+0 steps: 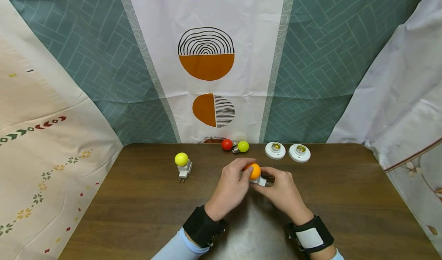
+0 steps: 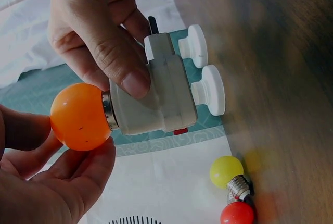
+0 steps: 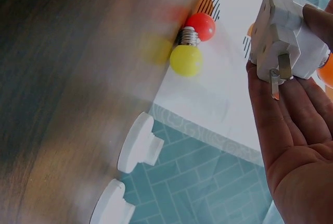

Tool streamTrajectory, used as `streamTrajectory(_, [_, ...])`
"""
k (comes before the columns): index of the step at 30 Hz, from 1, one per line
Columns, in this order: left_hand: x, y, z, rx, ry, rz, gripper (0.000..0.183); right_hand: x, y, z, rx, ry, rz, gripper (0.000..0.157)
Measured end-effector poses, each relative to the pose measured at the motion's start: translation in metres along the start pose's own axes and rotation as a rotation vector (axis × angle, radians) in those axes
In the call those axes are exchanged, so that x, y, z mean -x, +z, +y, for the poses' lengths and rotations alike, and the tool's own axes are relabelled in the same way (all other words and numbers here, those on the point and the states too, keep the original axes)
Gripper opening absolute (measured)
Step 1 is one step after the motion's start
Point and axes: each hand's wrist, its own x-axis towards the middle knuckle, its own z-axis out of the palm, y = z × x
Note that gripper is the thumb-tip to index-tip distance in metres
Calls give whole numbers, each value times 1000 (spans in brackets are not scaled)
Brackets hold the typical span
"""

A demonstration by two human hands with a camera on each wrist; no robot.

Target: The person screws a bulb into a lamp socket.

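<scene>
while pinched by fingers (image 2: 98, 165), orange bulb (image 2: 79, 117) atop adapter (image 2: 171, 99), long axis upright, prongs (image 3: 284, 66) rightward

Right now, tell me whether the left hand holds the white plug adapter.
No, the left hand holds the orange bulb, while the right hand grips the white plug adapter.

At twelve o'clock in the head view hangs a teal herringbone cloth (image 1: 321, 60), divided by a white panel (image 1: 255, 60) printed with orange-brown half-circles and black lines. A cream drape (image 1: 41, 98) with small printed flowers falls at nine o'clock, a white drape (image 1: 397, 98) at three. Toward six o'clock spreads a dark-brown wood-grain tabletop (image 1: 121, 214), its far corners rounded, a pale glare (image 1: 253, 233) on its surface.
</scene>
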Motion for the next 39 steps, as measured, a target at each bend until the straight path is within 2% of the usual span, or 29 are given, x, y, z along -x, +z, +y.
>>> streamTrajectory(5, [1, -1, 0, 22, -38, 19, 25, 0, 0, 1, -11, 5, 6, 43])
streamTrajectory(12, [4, 2, -4, 68, -99, 158, 30, 0, -1, 1, -30, 28, 15, 42])
streamTrajectory(15, [5, 4, -4, 69, -106, 184, 32, -1, -1, 1, -25, 29, 19, 43])
streamTrajectory(20, [5, 6, -4, 61, -118, 173, 29, -1, 0, 1, -23, 26, 22, 42])
streamTrajectory(27, [4, 6, -4, 37, -100, 169, 26, -1, 0, 1, -14, 27, 14, 40])
streamTrajectory(39, [3, 7, -6, 64, -104, 128, 20, -1, 1, 2, 0, 11, 16, 42])
